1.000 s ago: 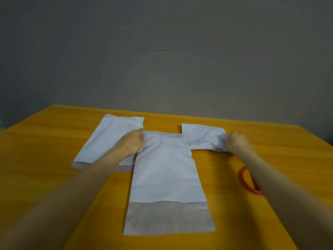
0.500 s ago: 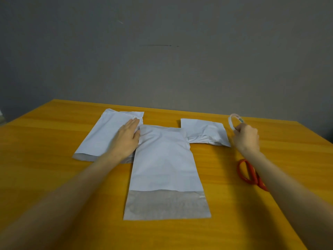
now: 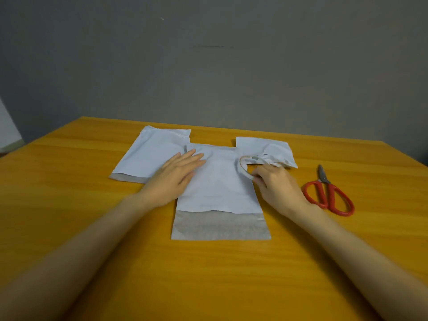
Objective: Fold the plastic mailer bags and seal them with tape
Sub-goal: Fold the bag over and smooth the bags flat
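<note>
Onto the middle bag (image 3: 217, 188), right hand (image 3: 278, 188) has carried the pinched tape (image 3: 240, 169); left hand (image 3: 176, 179) lies spread.

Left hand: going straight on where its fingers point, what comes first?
Nothing solid: the left hand, flat on the middle mailer, would cross its far edge onto bare table, probably passing clear of the folded mailer.

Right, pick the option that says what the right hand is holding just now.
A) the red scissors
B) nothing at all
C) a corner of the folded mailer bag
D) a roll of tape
D: the right hand pinches the tape roll above the middle mailer bag, while the red scissors lie apart from it on the table.
</note>
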A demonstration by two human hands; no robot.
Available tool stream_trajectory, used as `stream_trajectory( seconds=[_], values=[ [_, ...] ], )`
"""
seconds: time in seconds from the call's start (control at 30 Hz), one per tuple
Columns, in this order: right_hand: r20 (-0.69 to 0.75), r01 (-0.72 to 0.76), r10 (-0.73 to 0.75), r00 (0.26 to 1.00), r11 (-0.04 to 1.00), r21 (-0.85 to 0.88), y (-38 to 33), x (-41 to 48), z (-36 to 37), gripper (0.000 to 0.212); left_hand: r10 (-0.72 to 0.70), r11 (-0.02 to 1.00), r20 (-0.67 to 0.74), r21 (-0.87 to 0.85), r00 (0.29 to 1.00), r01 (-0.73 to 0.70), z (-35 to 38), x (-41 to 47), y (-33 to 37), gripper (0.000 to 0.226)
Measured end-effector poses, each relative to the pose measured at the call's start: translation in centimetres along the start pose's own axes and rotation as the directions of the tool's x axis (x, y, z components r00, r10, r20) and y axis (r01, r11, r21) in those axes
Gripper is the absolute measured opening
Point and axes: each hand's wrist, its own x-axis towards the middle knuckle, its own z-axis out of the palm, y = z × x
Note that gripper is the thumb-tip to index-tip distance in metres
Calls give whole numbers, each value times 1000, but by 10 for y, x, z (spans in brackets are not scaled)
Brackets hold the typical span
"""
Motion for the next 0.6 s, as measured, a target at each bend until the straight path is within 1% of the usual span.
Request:
stream_trajectory(
  seconds=[0.03, 0.17, 0.23, 0.3, 0.33, 0.4, 0.47, 0.5, 0.53, 0.6],
  values=[
    [27, -4, 5, 1000, 999, -49, 1, -5, 0, 20, 13, 999, 11, 35, 1000, -13, 0, -6, -4, 43],
    [102, -74, 95, 990, 977, -199, 12, -21, -9, 27, -2, 991, 71, 131, 997, -7, -5, -20, -14, 61],
    [142, -80, 120, 983, 962, -259, 18, -24, -12, 26, 7, 982, 112, 187, 994, -28, -9, -20, -16, 63],
    [164, -69, 118, 979, 959, -276, 22, -26, -13, 27, 43, 974, 139, 213, 989, -72, -13, -19, -18, 60],
    [155, -38, 81, 985, 963, -265, 22, -26, -13, 29, 73, 971, 151, 213, 986, -105, -16, -19, -20, 58],
    [123, 113, -85, 989, 963, -246, 25, -25, -12, 35, 140, 964, 184, 200, 973, -176, -20, -21, -22, 52],
    [76, 297, -287, 955, 924, -241, 27, -25, -10, 39, 180, 958, 201, 185, 963, -218, -23, -24, -24, 47],
    [85, 367, -357, 930, 899, -239, 26, -25, -9, 38, 192, 956, 200, 183, 961, -229, -24, -24, -22, 45],
    [98, 417, -406, 909, 876, -240, 24, -24, -9, 37, 211, 953, 185, 180, 960, -245, -22, -24, -20, 44],
    [115, 460, -445, 888, 856, -235, 20, -22, -6, 37, 245, 950, 149, 160, 958, -268, -16, -22, -14, 44]
  ],
)
